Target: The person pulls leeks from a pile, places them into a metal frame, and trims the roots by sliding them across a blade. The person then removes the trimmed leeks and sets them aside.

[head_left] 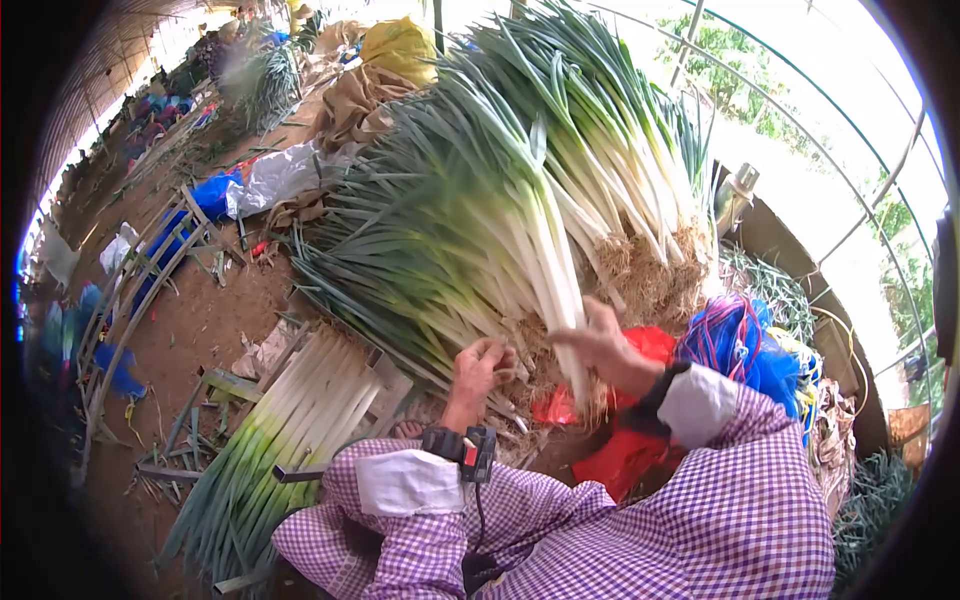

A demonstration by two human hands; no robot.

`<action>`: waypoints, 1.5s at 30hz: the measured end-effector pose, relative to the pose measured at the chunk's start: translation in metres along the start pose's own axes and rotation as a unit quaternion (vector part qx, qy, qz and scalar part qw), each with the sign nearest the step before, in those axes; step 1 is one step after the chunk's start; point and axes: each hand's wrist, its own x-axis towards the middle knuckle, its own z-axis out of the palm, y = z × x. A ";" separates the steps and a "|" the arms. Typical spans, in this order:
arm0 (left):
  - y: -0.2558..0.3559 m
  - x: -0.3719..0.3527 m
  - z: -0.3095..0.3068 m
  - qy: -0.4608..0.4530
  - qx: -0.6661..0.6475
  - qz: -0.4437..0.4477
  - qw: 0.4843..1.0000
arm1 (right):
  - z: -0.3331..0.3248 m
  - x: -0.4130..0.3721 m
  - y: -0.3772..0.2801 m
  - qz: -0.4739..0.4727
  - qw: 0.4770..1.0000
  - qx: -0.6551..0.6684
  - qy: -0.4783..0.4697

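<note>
My right hand is closed around the lower white end of a leek, just above its roots. The leek slants up and away, its green leaves spread over the pile. My left hand is closed in a pinch beside the root ends of the piled leeks; what its fingers hold, if anything, is too small to make out. Behind them stands a large upright bunch of leeks with bushy brown roots. At lower left, cleaned leeks lie in a metal rack, white ends toward me.
A red plastic sheet lies under my right forearm. Blue netting and coloured twine sit at the right, by a low wall. Curved metal frames stand on the dirt floor at left. A yellow sack rests at the back.
</note>
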 end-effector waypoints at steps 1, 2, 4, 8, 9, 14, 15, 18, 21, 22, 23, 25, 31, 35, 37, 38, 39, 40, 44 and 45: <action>-0.001 -0.002 0.008 -0.012 -0.036 -0.007 0.999 | 0.007 -0.020 0.014 -0.006 0.999 0.044 -0.019; -0.003 -0.004 0.016 -0.024 -0.072 -0.015 0.997 | 0.014 -0.041 0.028 -0.011 0.995 0.088 -0.037; -0.013 -0.008 0.030 -0.049 -0.137 -0.013 0.989 | 0.033 -0.072 0.060 -0.016 0.994 0.102 -0.038; -0.052 -0.005 0.038 -0.095 -0.198 -0.037 0.975 | 0.054 -0.112 0.093 0.035 0.987 0.151 -0.043; -0.062 -0.003 0.035 -0.097 -0.213 -0.044 0.971 | 0.052 -0.113 0.092 0.043 0.989 0.133 -0.044; -0.066 -0.007 0.037 -0.072 -0.236 -0.044 0.968 | 0.035 -0.105 0.093 0.009 0.999 0.011 -0.050; -0.067 -0.007 0.036 -0.058 -0.236 -0.042 0.969 | 0.034 -0.105 0.088 0.038 0.997 0.024 -0.059; -0.071 -0.006 0.033 -0.053 -0.227 -0.031 0.972 | 0.036 -0.100 0.096 0.046 0.997 0.023 -0.058; -0.076 -0.005 0.030 -0.017 -0.219 -0.026 0.975 | 0.037 -0.098 0.098 0.062 0.995 0.032 -0.073; -0.077 -0.005 0.029 -0.006 -0.213 -0.024 0.977 | 0.038 -0.097 0.097 0.071 0.994 0.037 -0.077; -0.078 -0.003 0.029 0.021 -0.227 -0.012 0.974 | 0.037 -0.099 0.095 0.069 0.992 0.050 -0.091; -0.076 -0.004 0.026 0.036 -0.219 -0.020 0.975 | 0.036 -0.097 0.098 0.087 0.991 0.072 -0.071; -0.078 0.000 0.021 0.057 -0.180 -0.015 0.982 | 0.027 -0.082 0.126 0.005 0.999 -0.033 -0.024; -0.072 -0.006 0.025 0.081 -0.136 -0.008 0.987 | 0.019 -0.083 0.107 0.019 0.997 -0.073 -0.035; -0.071 -0.008 0.025 0.090 -0.132 -0.008 0.987 | 0.021 -0.081 0.118 0.031 0.998 -0.031 -0.052; -0.070 -0.009 0.026 0.099 -0.130 0.001 0.987 | 0.021 -0.081 0.122 0.044 0.997 -0.018 -0.060; -0.073 -0.007 0.025 0.109 -0.127 0.011 0.986 | 0.023 -0.083 0.116 0.057 0.996 -0.005 -0.066; -0.077 -0.006 0.025 0.118 -0.124 0.021 0.985 | 0.024 -0.086 0.110 0.070 0.995 0.008 -0.073; -0.090 0.004 0.011 0.136 -0.127 0.018 0.982 | 0.026 -0.087 0.094 0.107 0.988 0.001 -0.109; -0.092 0.004 0.012 0.142 -0.134 0.032 0.980 | 0.026 -0.088 0.092 0.111 0.987 -0.003 -0.114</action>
